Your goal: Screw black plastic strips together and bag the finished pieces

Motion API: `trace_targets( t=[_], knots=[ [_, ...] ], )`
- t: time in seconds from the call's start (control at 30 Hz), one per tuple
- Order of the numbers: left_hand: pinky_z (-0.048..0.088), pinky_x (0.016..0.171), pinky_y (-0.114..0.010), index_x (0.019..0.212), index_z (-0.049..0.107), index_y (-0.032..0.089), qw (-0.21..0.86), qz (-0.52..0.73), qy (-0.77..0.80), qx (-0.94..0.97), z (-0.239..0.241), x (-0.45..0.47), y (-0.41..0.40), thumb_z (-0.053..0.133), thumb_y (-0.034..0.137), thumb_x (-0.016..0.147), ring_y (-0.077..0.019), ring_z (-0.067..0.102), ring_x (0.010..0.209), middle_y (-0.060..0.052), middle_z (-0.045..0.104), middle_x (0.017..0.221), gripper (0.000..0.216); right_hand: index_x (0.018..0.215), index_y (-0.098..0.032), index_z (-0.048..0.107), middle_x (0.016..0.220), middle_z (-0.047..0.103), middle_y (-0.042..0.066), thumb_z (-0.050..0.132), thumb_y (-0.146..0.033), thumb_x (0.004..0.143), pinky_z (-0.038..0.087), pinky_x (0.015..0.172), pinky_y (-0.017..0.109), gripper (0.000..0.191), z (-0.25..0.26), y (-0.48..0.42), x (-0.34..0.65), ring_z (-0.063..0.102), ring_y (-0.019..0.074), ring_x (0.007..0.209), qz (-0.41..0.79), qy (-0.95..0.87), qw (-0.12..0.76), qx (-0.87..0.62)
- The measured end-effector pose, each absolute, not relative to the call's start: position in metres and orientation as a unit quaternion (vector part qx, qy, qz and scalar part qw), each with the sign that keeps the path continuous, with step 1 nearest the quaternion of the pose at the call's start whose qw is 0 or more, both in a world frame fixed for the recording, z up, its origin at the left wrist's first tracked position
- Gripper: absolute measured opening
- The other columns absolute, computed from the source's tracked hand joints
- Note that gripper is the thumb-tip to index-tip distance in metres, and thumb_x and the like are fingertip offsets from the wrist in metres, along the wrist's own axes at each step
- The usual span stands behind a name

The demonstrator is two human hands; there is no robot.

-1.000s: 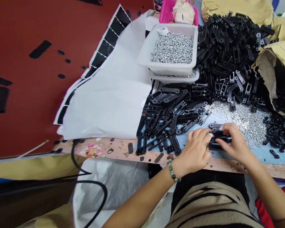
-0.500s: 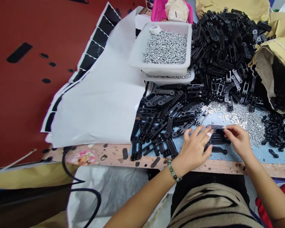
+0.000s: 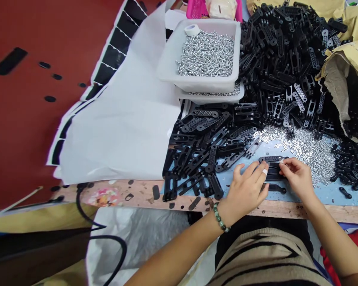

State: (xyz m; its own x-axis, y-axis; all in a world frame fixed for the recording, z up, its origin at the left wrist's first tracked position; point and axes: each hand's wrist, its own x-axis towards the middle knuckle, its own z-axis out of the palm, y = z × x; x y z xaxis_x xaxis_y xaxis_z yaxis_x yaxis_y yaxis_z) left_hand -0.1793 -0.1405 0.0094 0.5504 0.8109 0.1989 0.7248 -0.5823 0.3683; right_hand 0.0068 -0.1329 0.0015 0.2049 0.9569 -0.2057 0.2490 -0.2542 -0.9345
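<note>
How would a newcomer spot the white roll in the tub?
Ahead and left of the left hand, find two stacked white tubs. The upper one holds a heap of silver screws. In its far left corner sits the white roll, round and much bigger than any screw beside it.

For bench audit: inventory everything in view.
Long parts: many, black, back right, centre
Row parts: several, black, front right
Short parts: many, black, far right
Loose hardware: many, silver, centre right
Tubs: two, white, stacked back centre
Screws: many, silver, upper tub
Tape roll: one, white, upper tub
Basket: one, pink, back
Sacking: count unclear, yellow, right
Mat: one, blue, under parts
Blank sheet: one, white, left
Board: one, red, far left
Cable: count unclear, black, lower left
Left hand: one, row's left end
Right hand: one, row's right end
</note>
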Motion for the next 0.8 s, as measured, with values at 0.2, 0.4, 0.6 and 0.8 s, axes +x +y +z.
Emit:
trace_targets(
  t=[0.2,0.4,0.6,0.8],
  knots=[
    [0.030,0.098,-0.046,0.124,0.056,0.015,0.111,0.190,0.438,0.872,0.0085,-0.1779,-0.1434,0.046,0.029,0.092,-0.0248,0.053,0.113,-0.010,0.060,0.127,0.037,0.080,-0.018,0.066,0.064,0.064,0.000,0.068,-0.042,0.074,0.049,0.055,0.026,0.025,0.0053,-0.1324,0.0057,0.065,0.0160,0.058,0.439,-0.441,0.384,-0.682],
    [0.031,0.096,-0.046,0.127,0.054,0.016,0.116,0.161,0.445,0.873,0.0110,-0.1744,-0.1418,0.043,0.030,0.094,-0.0244,0.054,0.111,-0.009,0.060,0.128,0.038,0.077,-0.018,0.064,0.065,0.065,0.001,0.067,-0.045,0.074,0.048,0.053,0.025,0.026,0.0042,-0.1316,0.0087,0.064,0.0159,0.056,0.457,-0.450,0.379,-0.668],
    [0.031,0.097,-0.046,0.131,0.052,0.018,0.100,0.141,0.456,0.873,0.0087,-0.1705,-0.1426,0.048,0.027,0.091,-0.0253,0.054,0.111,-0.009,0.059,0.128,0.041,0.077,-0.019,0.063,0.064,0.062,0.002,0.061,-0.041,0.078,0.046,0.053,0.026,0.022,0.0006,-0.1321,0.0117,0.058,0.0148,0.055,0.399,-0.515,0.339,-0.679],
    [0.029,0.098,-0.047,0.133,0.049,0.017,0.110,0.144,0.448,0.876,0.0056,-0.1712,-0.1430,0.047,0.023,0.090,-0.0251,0.052,0.113,-0.008,0.058,0.131,0.043,0.076,-0.020,0.058,0.060,0.055,-0.001,0.056,-0.033,0.079,0.042,0.056,0.027,0.014,0.0052,-0.1281,0.0110,0.052,0.0149,0.055,0.301,-0.598,0.275,-0.690]
  ],
)
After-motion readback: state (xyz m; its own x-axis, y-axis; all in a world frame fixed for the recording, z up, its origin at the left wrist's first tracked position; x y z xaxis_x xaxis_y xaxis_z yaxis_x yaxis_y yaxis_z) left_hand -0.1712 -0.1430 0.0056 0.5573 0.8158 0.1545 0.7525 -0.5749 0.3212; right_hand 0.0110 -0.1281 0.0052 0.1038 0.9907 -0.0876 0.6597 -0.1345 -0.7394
